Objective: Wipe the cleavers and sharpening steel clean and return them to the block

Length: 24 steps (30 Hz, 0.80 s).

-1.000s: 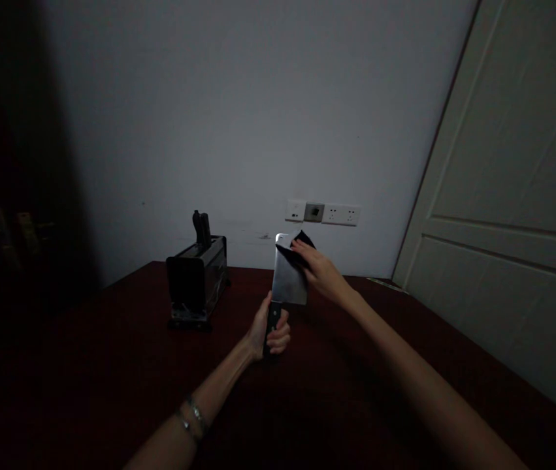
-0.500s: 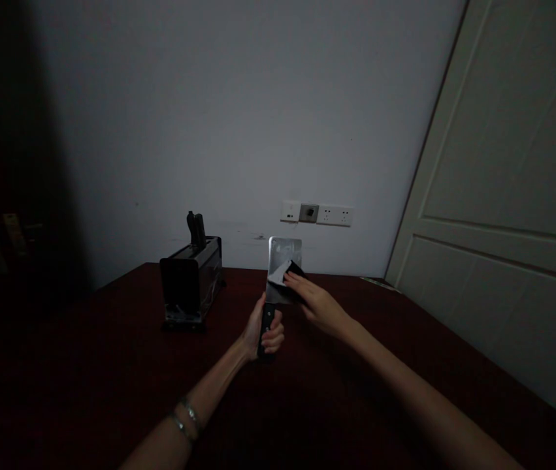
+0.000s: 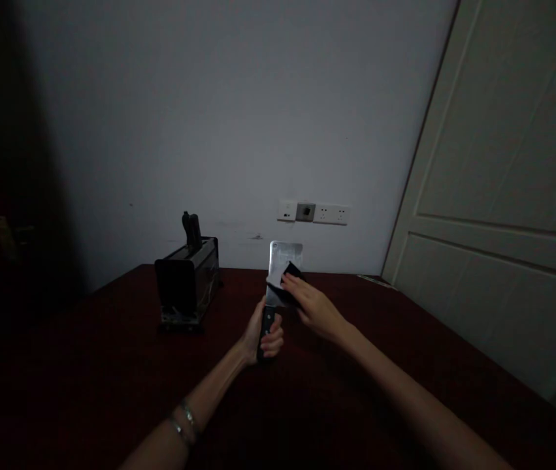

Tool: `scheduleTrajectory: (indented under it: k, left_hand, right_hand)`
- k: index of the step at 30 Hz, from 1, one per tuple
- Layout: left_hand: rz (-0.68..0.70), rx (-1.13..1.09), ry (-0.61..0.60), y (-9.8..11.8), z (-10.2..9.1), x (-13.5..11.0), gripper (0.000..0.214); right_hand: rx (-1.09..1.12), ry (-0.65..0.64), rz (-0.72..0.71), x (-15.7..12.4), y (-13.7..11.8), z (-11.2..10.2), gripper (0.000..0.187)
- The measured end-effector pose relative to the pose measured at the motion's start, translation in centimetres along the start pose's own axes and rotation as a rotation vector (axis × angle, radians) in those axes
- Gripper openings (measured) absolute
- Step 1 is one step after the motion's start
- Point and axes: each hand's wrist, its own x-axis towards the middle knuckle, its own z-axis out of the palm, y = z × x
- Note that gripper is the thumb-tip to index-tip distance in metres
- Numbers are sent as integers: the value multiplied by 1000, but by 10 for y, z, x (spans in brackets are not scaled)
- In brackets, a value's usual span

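**Dim room, dark red table (image 3: 111, 365): cloth (image 3: 293, 269) low on the cleaver (image 3: 285, 254)**

Right fingers (image 3: 291, 282) lie stretched and nearly flat, pinning the dark cloth to the lower half of the blade, just above the handle. The thumb is hidden behind the steel, so whether it pinches from the far side cannot be told. The left fingers (image 3: 274, 338) are curled tight round the black handle. The left hand (image 3: 264, 334) holds the cleaver upright above the table, just below the middle of the frame, with its broad face to the camera.

A second ago the right hand (image 3: 314, 307) had the cloth at the blade's top corner. Half a second ago it had come down to the lower half, and it has barely shifted since. The wiping stroke has run the blade's length, and its upper part now shows bare and bright.

Two bracelets (image 3: 184, 421) ring the left wrist. The knife block (image 3: 184, 284) stands left of centre, the wall sockets (image 3: 313, 213) sit above the blade, and a pale door (image 3: 503, 196) fills the right. All three sit slightly further left than before, so the view has turned a little.
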Motion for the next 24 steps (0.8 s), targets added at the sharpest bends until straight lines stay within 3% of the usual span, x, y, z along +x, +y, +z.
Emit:
scheduleTrajectory:
  k: [3, 5, 11, 13, 16, 21, 24]
  left_hand:
    - [11, -8, 26, 0, -3, -1, 64]
    - [8, -3, 25, 0, -1, 0, 64]
    - [-54, 17, 0, -2, 7, 1, 65]
    - [-59, 21, -6, -2, 7, 1, 65]
    - [-39, 17, -11, 0, 3, 0, 64]
    - [51, -25, 9, 4, -3, -2, 61]
    - [46, -30, -4, 4, -1, -2, 61]
  right_hand:
    - [44, -88, -62, -14, -20, 6, 63]
    - [59, -100, -56, -11, -16, 2, 61]
    - [-1, 64, 85, 41, 42, -25, 50]
    - [-31, 90, 107, 52, 51, -26, 47]
    - [-27, 71, 87, 49, 37, -16, 48]
    - [61, -79, -65, 9, -16, 6, 57]
    - [81, -93, -68, 0, -20, 3, 59]
